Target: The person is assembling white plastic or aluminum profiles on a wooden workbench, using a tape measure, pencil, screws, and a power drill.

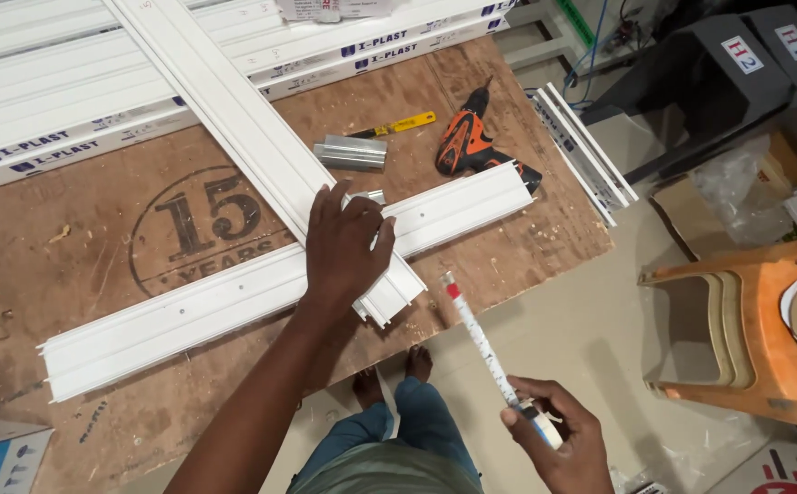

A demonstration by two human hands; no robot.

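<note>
Two hands: both the person's own, both busy.
Left grip [345,240]: flat, fingers spread, pressing down on the crossing of two white profiles; clasps nothing.
Right grip [558,437]: clenched round a tape measure [541,423], off the table edge, over the floor.
Tape blade [474,334]: pulled out, slanting up toward the crossing, tip just short of it.
Short profile [234,297]: lies across the table [69,265], under the left hand.
Long profile [224,110]: runs from the crossing up and away.
Metal brackets [353,152]: just beyond the crossing.
Orange drill [468,143]: beyond the crossing, right of the brackets.
Orange stools [746,329]: stacked on the floor, well right of the crossing.
</note>
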